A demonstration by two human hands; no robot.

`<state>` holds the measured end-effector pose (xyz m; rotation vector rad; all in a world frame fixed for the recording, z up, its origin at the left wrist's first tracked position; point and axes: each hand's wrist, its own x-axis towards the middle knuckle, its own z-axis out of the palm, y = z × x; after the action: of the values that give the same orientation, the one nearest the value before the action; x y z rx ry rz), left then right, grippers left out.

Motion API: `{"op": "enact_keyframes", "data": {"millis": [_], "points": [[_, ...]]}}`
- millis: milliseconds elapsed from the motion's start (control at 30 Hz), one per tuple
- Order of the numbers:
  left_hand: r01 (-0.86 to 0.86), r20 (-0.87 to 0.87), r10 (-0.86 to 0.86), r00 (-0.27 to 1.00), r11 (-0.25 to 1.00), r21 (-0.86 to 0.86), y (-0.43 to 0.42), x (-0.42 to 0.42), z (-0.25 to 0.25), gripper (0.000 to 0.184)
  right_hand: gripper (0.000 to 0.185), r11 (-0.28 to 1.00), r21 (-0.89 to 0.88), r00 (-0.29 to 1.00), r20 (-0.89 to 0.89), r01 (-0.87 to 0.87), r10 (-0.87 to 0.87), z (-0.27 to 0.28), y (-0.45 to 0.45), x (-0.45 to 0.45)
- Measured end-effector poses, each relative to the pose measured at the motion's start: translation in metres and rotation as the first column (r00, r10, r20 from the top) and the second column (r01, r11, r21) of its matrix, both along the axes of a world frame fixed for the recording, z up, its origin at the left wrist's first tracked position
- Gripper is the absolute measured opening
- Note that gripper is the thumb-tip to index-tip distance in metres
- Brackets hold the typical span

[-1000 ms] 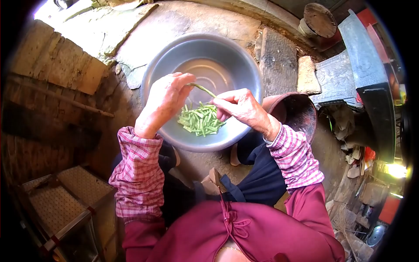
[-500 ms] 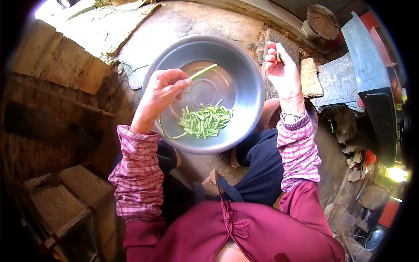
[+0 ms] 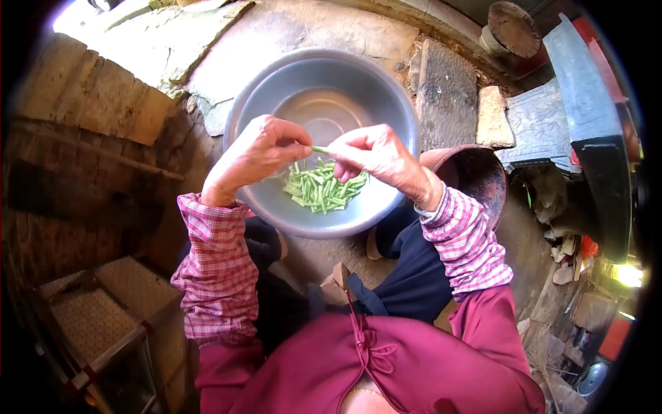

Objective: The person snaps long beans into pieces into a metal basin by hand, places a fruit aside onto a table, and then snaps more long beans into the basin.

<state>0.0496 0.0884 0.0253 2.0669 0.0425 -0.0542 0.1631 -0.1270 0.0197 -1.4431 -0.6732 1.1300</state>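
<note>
Over the wide grey metal basin (image 3: pixel 396 110), my left hand (image 3: pixel 261 157) pinches a long green bean (image 3: pixel 320 149) between thumb and fingers. My right hand (image 3: pixel 386 159) has its fingertips closed on the bean's other end, so a short stretch of it shows between the two hands. Below them, a heap of short green bean pieces (image 3: pixel 324 188) lies in the near part of the basin. Most of the bean behind my left fingers is hidden.
A rusty brown bucket (image 3: pixel 476 181) stands right of the basin, partly behind my right forearm. Beyond it are a worn wooden board (image 3: pixel 447 96), a brick-like block (image 3: pixel 494 119) and a round wooden-topped stool (image 3: pixel 516 29). A woven-seat chair (image 3: pixel 103 317) is at lower left.
My right hand has come in from the right of the basin, and its fingers now grip the free end of the bean. The left hand has stayed nearly in place.
</note>
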Motion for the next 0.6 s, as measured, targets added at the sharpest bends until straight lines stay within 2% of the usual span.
{"op": "enact_keyframes", "data": {"millis": [133,233,333,433,467,600], "points": [[0.008,0.150,-0.029,0.988,0.990,0.138,0.001,0.001,-0.009,0.017,0.023,0.998,-0.044,0.997,-0.067,-0.043,0.040,-0.015,0.004,-0.009],[-0.004,0.193,-0.019,0.981,0.993,0.119,0.000,0.002,-0.010,0.016,0.023,0.998,-0.038,0.996,-0.070,-0.050,0.047,-0.017,0.006,-0.008],[-0.098,0.106,0.089,0.990,0.991,0.089,0.002,0.002,-0.002,0.016,0.026,1.000,-0.005,0.997,-0.077,0.000,0.000,-0.005,0.003,0.000],[-0.258,0.089,0.268,0.959,0.960,-0.105,0.008,0.002,-0.010,0.017,0.027,0.989,0.055,0.989,-0.069,0.135,-0.131,-0.001,-0.003,0.016],[-0.212,-0.012,0.212,0.977,0.975,-0.062,0.014,0.002,-0.008,0.018,0.028,0.981,0.081,0.984,-0.058,0.174,-0.170,0.002,-0.004,0.018],[-0.221,-0.005,0.222,0.975,0.965,-0.142,0.006,0.004,-0.005,0.017,0.028,0.962,0.053,0.961,0.064,0.267,-0.270,0.002,-0.004,0.028]]}}
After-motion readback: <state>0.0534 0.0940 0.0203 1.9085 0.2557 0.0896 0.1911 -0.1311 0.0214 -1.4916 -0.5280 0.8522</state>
